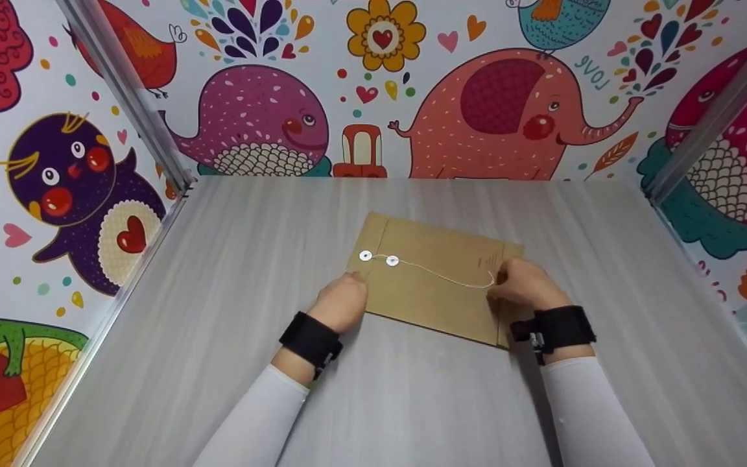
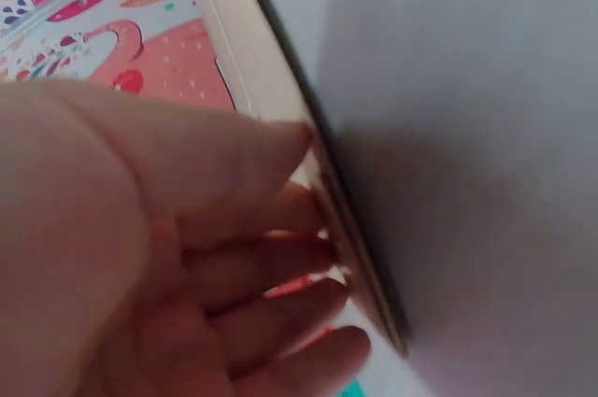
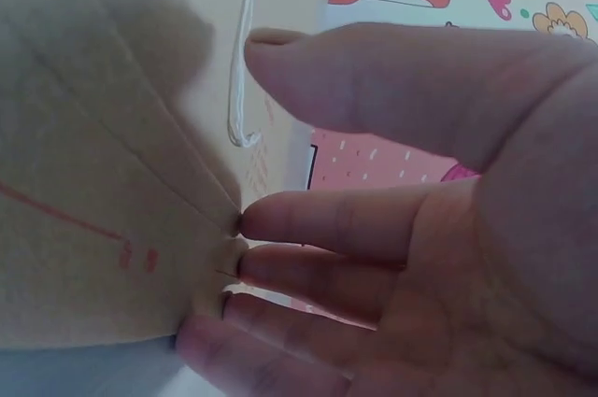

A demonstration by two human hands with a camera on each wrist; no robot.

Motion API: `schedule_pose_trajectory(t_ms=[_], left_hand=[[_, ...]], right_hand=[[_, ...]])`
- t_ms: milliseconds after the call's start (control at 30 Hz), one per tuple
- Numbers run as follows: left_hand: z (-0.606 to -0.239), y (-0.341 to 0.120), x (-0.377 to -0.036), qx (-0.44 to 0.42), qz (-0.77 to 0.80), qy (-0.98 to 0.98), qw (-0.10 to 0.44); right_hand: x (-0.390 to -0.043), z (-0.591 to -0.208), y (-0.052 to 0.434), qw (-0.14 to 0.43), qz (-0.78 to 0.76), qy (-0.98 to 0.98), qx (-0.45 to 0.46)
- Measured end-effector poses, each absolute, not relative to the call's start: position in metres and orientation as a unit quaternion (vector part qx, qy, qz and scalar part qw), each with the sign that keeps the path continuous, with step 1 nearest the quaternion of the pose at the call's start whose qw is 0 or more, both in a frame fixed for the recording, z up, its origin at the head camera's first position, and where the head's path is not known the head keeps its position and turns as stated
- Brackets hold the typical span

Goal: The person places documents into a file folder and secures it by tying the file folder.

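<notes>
Envelope [image 1: 435, 301]: slanting across mid-table [image 1: 250, 259] | our left hand [image 1: 341, 301]: pinching its left edge | our right hand [image 1: 530, 285]: loose, fingertips touching its right edge by the string [image 3: 238, 89] | we see tabletop stretching beyond its far edge and both sides

We see a brown envelope [image 1: 435, 301] lying askew on the table [image 1: 218, 292], two round white buttons [image 1: 392, 261] near its left end, thin string [image 1: 441, 275] trailing rightward.
</notes>
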State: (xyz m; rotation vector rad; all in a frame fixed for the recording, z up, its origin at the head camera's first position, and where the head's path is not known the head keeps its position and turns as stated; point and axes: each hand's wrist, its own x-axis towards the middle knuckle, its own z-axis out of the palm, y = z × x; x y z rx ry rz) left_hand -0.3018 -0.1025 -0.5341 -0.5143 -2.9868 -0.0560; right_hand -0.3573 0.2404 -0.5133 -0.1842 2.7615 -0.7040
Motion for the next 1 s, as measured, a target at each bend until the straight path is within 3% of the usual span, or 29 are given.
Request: schedule_pose_trajectory(t_ms=[267, 533, 767, 1000], left_hand=[[-0.528, -0.098, -0.281, -0.241, -0.068, -0.968, 0.003], [-0.527, -0.089, -0.246, -0.283, -0.065, -0.957, 0.005], [-0.533, -0.091, -0.256, -0.288, -0.084, -0.952, 0.067], [-0.540, -0.095, -0.264, -0.299, -0.079, -0.950, 0.040]], right_hand=[[-0.357, -0.513, 0.245, 0.153, -0.244, 0.956, -0.048], [-0.359, -0.514, 0.256, 0.156, -0.243, 0.955, -0.065], [-0.362, -0.517, 0.255, 0.146, -0.238, 0.958, -0.065], [-0.361, -0.516, 0.249, 0.139, -0.225, 0.962, -0.071]])
